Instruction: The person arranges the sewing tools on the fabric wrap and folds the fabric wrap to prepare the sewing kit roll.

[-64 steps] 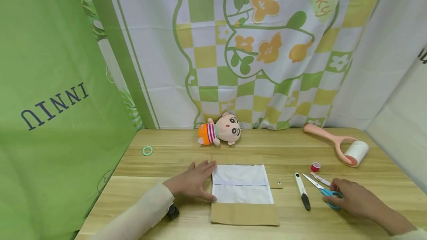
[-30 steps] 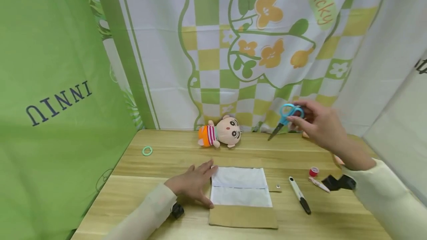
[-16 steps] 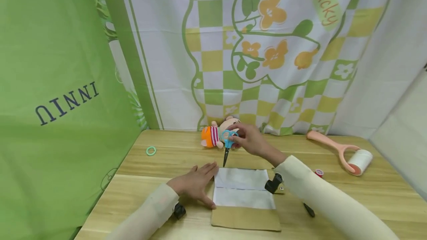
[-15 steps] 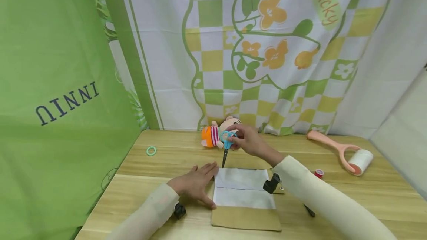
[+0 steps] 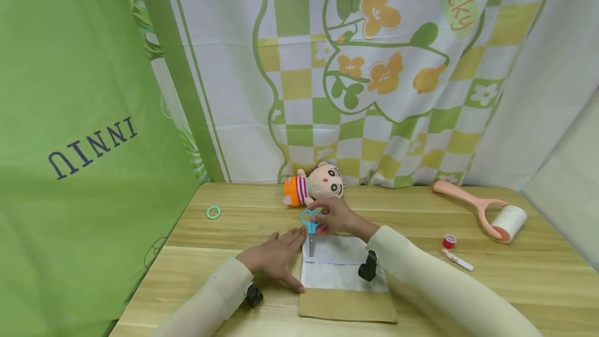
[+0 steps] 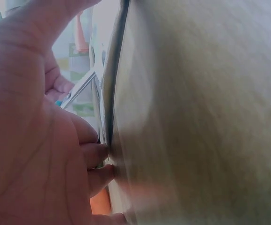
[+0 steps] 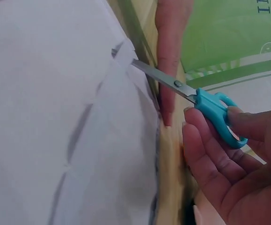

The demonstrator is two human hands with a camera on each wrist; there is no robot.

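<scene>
A flat tan pouch-like piece [image 5: 348,306] with a white lining [image 5: 343,277] lies on the table. My left hand [image 5: 276,259] rests along its left edge, fingers fairly straight and thumb spread. Between thumb and fingers, my right hand [image 5: 334,216] pinches the blue handles of a pair of scissors [image 5: 311,222], which point downward. Seen from the right wrist, the scissors' blades [image 7: 161,75] look closed, and their tip is tucked under a narrow white fold [image 7: 108,96] of the lining. The left wrist view shows the left palm [image 6: 32,140] close up, with fingertips touching the table.
A plush doll [image 5: 323,181] lies just behind the right hand. Further right are a pink-handled lint roller [image 5: 507,222], a small red spool [image 5: 449,242] and a slim pink-and-white tool [image 5: 457,260]. A green ring [image 5: 213,212] lies at the left.
My right hand has lifted the scissors from the table's right side and carried them left, then down to the white lining. My left hand has stayed at the left edge.
</scene>
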